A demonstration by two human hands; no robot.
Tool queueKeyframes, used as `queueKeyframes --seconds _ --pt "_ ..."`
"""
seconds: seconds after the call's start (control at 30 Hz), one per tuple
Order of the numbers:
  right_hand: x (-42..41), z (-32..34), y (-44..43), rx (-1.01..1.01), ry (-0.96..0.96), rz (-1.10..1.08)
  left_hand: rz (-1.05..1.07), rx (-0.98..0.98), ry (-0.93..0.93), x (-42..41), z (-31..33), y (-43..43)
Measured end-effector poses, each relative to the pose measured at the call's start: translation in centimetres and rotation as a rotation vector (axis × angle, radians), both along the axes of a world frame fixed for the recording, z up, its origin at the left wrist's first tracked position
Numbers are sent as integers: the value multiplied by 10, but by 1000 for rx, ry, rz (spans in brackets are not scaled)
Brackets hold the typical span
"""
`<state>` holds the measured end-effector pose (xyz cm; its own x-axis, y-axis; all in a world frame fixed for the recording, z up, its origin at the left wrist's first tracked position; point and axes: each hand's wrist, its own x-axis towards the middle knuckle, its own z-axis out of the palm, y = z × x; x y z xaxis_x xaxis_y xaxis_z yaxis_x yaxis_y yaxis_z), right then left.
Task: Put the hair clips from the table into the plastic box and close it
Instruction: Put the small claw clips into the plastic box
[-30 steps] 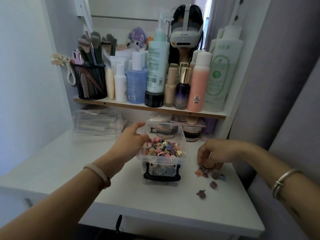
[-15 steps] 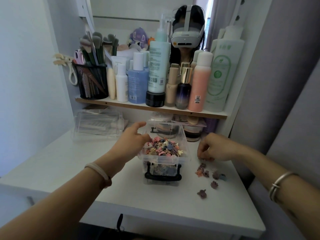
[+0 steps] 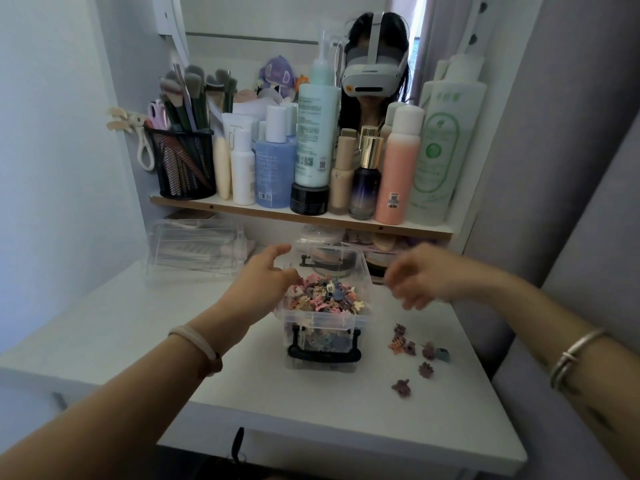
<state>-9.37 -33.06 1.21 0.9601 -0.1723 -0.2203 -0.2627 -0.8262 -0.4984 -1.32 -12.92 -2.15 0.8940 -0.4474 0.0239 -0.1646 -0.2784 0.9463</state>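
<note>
- Box (image 3: 322, 317), lid (image 3: 332, 254) raised, was heaped with hair clips (image 3: 325, 296) and gripped at its left rim by the left hand (image 3: 263, 285).
- Several loose clips (image 3: 403, 344) were left on the table (image 3: 138, 323), right of it.
- Right hand (image 3: 422, 282) was blurred; its grip could not be told.
- Closing was not yet done.

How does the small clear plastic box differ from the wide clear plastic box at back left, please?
The small clear plastic box is open and heaped with colourful hair clips; the wide clear plastic box is lower and holds pale items. The small box has a black handle; the wide box shows none. Both are transparent.
</note>
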Motion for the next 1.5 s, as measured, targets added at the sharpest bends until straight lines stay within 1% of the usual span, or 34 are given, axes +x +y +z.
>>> queueKeyframes --seconds 0.03,0.07,0.1,0.13,0.5,0.67,0.73,0.8,0.83,0.87,0.9,0.93,0.97,1.0,1.03,1.07,1.13,1.17,1.27,1.3,1.33,1.4,1.5 --pt "1 -6 -1 -113 154 64 -1 -2 5 0 0 0" --pt "2 -12 -1 -190 263 113 -2 -5 10 -1 0 0" --pt "3 -17 0 -233 316 142 -2 -6 14 -1 1 0" --pt "3 -20 2 -258 320 160 -1 -5 15 -1 1 0" --pt "10 -38 1 -365 93 162 -1 1 9 -2 1 1" --pt "7 -36 -2 -317 137 186 -2 0 13 -3 2 1" --pt "8 -40 -3 -329 127 176 -3 -1 17 -3 2 1" --pt "10 -38 -4 -389 59 154 -2 13 5 -3 2 1" --pt "11 -33 -5 -405 -29 124 -2 19 -2 -4 2 2" --pt "11 -24 -4 -372 -157 70 -2 23 -6 -3 2 2" --pt "10 -14 -1 -277 -295 2 -3 24 -4 -3 2 2" --pt "9 -3 3 -135 -421 -40 -5 23 1 -3 2 2" --pt "7 7 8 22 -500 -38 -8 19 8 -3 3 1" --pt "6 14 14 159 -521 0 -9 15 10 -3 3 2" --pt "5 18 18 250 -498 44 -11 14 9 -3 3 1" --pt "4 19 20 281 -456 77 -12 14 7 -3 3 1" --pt "2 17 16 211 -364 87 -9 14 4 -3 3 2" --pt "1 13 12 131 -272 84 -6 12 8 -3 3 1" --pt "1 -4 5 -130 229 113 0 4 17 -3 2 1" --pt "1 -11 5 -173 340 112 0 6 15 -3 2 1" --pt "2 -16 7 -201 394 113 1 11 15 -3 2 1" --pt "3 -23 10 -243 391 128 1 17 9 -2 2 1" --pt "6 -28 12 -264 276 153 -2 17 0 -2 1 2"
